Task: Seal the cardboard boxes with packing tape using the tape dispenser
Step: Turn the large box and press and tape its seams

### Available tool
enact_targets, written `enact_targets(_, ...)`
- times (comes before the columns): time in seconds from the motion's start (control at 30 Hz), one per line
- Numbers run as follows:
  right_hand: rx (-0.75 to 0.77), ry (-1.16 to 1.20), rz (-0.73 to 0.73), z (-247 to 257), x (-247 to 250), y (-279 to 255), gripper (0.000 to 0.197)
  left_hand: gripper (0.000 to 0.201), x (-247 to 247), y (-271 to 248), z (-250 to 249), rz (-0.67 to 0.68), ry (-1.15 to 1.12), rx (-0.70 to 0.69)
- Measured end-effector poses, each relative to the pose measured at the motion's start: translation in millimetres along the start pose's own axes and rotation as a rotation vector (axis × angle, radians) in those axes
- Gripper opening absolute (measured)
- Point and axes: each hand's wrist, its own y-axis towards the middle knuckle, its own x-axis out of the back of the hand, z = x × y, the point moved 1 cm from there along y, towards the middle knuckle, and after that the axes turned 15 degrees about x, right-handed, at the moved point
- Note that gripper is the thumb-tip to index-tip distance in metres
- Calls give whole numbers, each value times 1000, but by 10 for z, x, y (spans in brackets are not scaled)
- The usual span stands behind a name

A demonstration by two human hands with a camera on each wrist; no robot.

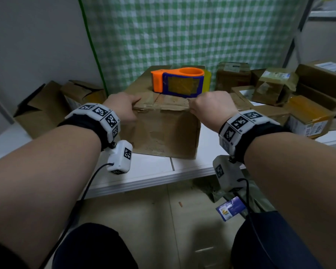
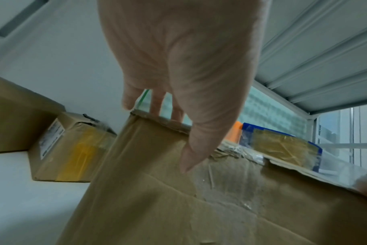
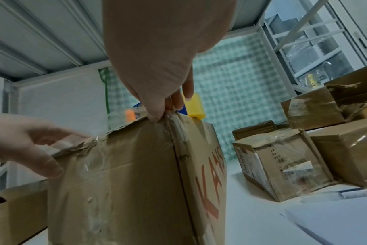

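Head view: a worn cardboard box (image 1: 163, 131) stands on the white shelf (image 1: 182, 167), near its front edge, with an orange-and-blue tape dispenser (image 1: 177, 81) resting on the box's top, toward the back. The left hand (image 1: 122, 108) grasps the box's near top edge at the left corner: in the left wrist view its thumb (image 2: 194, 149) lies down the front face while the fingers (image 2: 157, 106) reach over the frayed edge onto the top. The right hand (image 1: 209, 109) grips the same edge at the right corner; in the right wrist view its thumb (image 3: 155, 106) and fingertips (image 3: 178, 101) pinch the crinkled, taped corner of the box, just where the front face meets the side printed with red letters. The dispenser sits just beyond both sets of fingers, not touched by either hand. Other cardboard boxes (image 1: 275, 88) lie on the shelf to the right, and more (image 1: 52, 105) to the left. A green-checked curtain (image 1: 182, 30) hangs behind.
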Motion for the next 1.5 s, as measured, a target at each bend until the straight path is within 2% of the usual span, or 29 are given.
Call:
enact_targets(0.1,-26,0,12,9,19,-39,15,72,25,-28,11,20,28,53)
enact_targets(0.2,-57,12,13,13,61,-79,17,75,60,-60,15,7,81,46)
enact_targets(0.4,-202,53,108,-66,157,-178,15,66,88,-213,-99,-31,83,-95)
enact_targets(0.53,-292,110,155,-96,194,-198,27,46,168,-370,-244,-49,79,-216)
enact_targets(0.7,-119,300,119,66,265,-43,47,37,274,-323,-90,105,-178,-244)
enact_targets(0.8,-7,330,50,275,290,136,45,40,282,-248,100,134,-293,-239)
enact_targets(0.87,43,332,15,422,301,255,44,53,251,-225,210,150,-283,-179)
enact_targets(0.93,82,313,-16,544,306,363,43,67,174,-192,319,112,-170,-146)
enact_targets(1.0,112,277,-34,633,301,454,41,72,80,-151,387,64,-113,-156)
enact_targets(1.2,112,198,-129,765,306,601,30,79,-59,-68,441,-64,-135,-234)
enact_targets(1.33,119,183,-162,772,302,623,32,83,-123,-23,464,-62,-182,-249)
enact_targets(1.5,106,212,-197,766,266,618,37,85,-210,-37,434,-120,-196,-237)
